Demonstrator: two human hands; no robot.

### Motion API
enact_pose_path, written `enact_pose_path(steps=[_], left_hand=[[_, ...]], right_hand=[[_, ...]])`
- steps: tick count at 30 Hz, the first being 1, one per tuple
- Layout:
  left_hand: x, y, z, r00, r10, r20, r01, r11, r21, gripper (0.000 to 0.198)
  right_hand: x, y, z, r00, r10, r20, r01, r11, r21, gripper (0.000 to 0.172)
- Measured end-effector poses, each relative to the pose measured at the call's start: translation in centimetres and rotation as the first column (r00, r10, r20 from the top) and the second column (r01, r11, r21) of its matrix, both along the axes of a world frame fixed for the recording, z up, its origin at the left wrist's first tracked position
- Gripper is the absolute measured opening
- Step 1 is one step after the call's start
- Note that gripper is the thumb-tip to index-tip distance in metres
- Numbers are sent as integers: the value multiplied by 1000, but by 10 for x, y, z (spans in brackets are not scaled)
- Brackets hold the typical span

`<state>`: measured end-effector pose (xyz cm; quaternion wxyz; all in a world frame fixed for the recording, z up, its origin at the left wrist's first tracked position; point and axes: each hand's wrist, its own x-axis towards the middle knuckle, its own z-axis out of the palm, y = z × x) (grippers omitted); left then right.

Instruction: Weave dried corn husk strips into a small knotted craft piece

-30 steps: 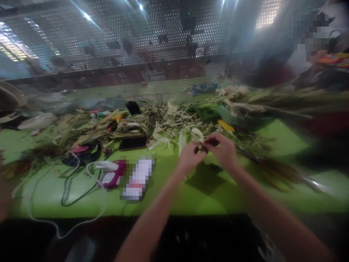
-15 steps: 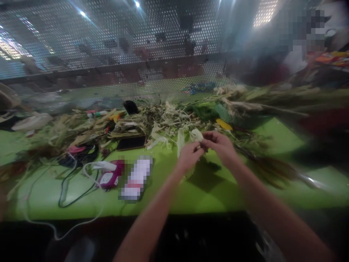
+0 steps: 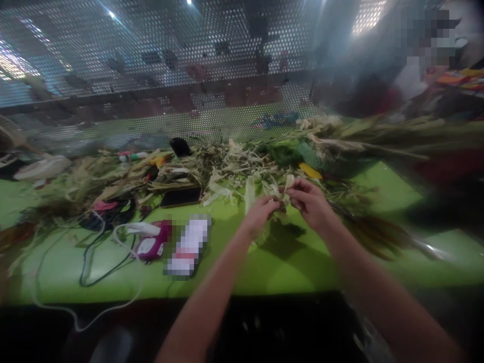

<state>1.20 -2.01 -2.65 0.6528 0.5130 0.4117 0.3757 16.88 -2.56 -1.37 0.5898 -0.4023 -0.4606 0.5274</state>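
Observation:
My left hand [image 3: 260, 216] is closed on a pale green husk strip [image 3: 249, 194], whose long end stands up above the fingers. Close beside it on the right, my right hand [image 3: 309, 201] pinches the end of another pale husk piece [image 3: 289, 187] between thumb and fingers. The two hands are raised over the green table [image 3: 295, 275] and cast a shadow on it. Just behind them lies a heap of dry husks and stringy fibres [image 3: 238, 161]. What passes between the fingertips is too small to make out.
Left of my hands lie a pixelated phone-like object [image 3: 189, 247], a dark phone [image 3: 181, 197] and a purple device [image 3: 155, 244] with trailing cables. Long leaves [image 3: 378, 131] and scissors-like metal [image 3: 429, 249] are at right. A perforated metal screen [image 3: 227, 55] stands behind; a person is at upper right.
My right hand has shifted slightly up and away from my left, and a husk end now rises at its fingertips. My left hand has stayed nearly in place.

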Motion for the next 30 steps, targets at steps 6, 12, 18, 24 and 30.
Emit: enact_pose_path(steps=[6,12,18,24,30], left_hand=[[-2,5,-7,999,48,-17,-48,999,-15,25],[-8,8,-6,987,-15,-157,34,992,117,27],[-14,10,-2,940,-41,-339,155,936,317,18],[-17,10,0,963,-46,-267,118,958,260,21],[-21,8,7,965,-37,-260,105,962,253,23]], right_hand=[[1,-5,7,995,-2,98,-8,995,98,27],[4,-5,6,937,58,345,-117,981,153,25],[6,0,1,894,-28,448,-81,972,222,28],[9,-2,-1,775,-152,614,-143,903,404,19],[10,-1,-1,739,-180,649,-144,899,414,17]])
